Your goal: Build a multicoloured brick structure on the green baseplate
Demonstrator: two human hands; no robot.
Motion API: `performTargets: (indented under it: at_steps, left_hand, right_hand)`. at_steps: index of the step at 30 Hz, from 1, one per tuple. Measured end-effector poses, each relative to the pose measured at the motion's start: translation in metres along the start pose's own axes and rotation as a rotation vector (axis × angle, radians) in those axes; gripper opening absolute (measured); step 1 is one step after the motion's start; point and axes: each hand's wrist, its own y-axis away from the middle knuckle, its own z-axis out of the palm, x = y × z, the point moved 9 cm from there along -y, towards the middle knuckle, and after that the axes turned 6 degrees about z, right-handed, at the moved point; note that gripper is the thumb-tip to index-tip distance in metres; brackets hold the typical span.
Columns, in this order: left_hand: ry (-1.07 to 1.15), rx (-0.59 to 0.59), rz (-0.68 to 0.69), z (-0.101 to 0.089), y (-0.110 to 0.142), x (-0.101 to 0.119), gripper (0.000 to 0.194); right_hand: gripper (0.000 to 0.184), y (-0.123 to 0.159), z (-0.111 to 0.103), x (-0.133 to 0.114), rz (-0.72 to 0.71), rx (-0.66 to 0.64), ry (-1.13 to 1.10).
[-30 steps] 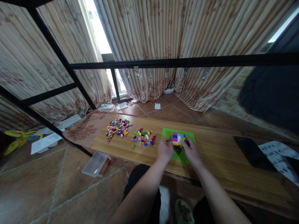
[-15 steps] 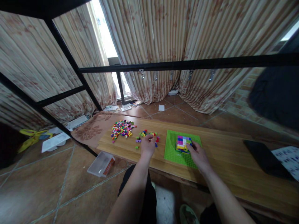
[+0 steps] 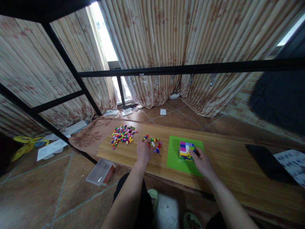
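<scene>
My left hand (image 3: 144, 152) is over the left side of a small scatter of loose toy building bricks (image 3: 156, 143). Its fingers are bent down and drawn together; whatever they pinch is hidden. Toward the right, a green studded baseplate (image 3: 173, 156) lies flat on the table. A low block built of bricks (image 3: 185, 149) stands on it, with purple, blue, white and yellow on top and yellow sides. My right hand (image 3: 201, 160) grips the right side of this block, thumb at its near corner and fingers behind.
A larger heap of mixed small bricks (image 3: 122, 135) lies at the left of the wooden table (image 3: 228, 159). A clear plastic box (image 3: 100, 171) is on the floor by the front edge. A dark flat object (image 3: 265, 162) and a printed sheet (image 3: 289, 163) lie at the right. A black metal bar (image 3: 162, 70) crosses overhead.
My left hand has moved left over the loose bricks, uncovering a white one. My right hand stays at the brick block. The whole view has shifted slightly.
</scene>
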Motion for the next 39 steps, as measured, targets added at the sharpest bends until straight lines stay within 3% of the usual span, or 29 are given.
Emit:
performTargets:
  at_steps: [4, 8, 20, 25, 32, 39]
  left_hand:
    - [-0.15, -0.053, 0.047, 0.011, -0.005, 0.011, 0.03]
    - [-0.222, -0.088, 0.046, 0.02, -0.007, 0.009, 0.028]
    - [-0.19, -0.051, 0.071, 0.022, -0.012, 0.013, 0.023]
    - [0.118, 0.009, 0.138, 0.015, -0.006, 0.036, 0.017]
    - [0.83, -0.226, 0.233, 0.039, 0.019, 0.085, 0.019]
    - [0.835, -0.304, 0.277, 0.04, 0.026, 0.107, 0.022]
  right_hand:
    - [0.049, 0.002, 0.0, 0.0, -0.009, -0.015, -0.037]
    - [0.047, 0.001, 0.0, 0.002, -0.021, -0.006, -0.043]
    - [0.045, 0.002, -0.001, -0.004, -0.048, -0.002, -0.051]
    - [0.053, 0.001, -0.007, -0.004, -0.035, 0.05, -0.065]
    - [0.059, 0.002, -0.02, -0.009, -0.052, 0.137, -0.059]
    - [0.056, 0.008, -0.027, -0.021, -0.087, 0.181, -0.022]
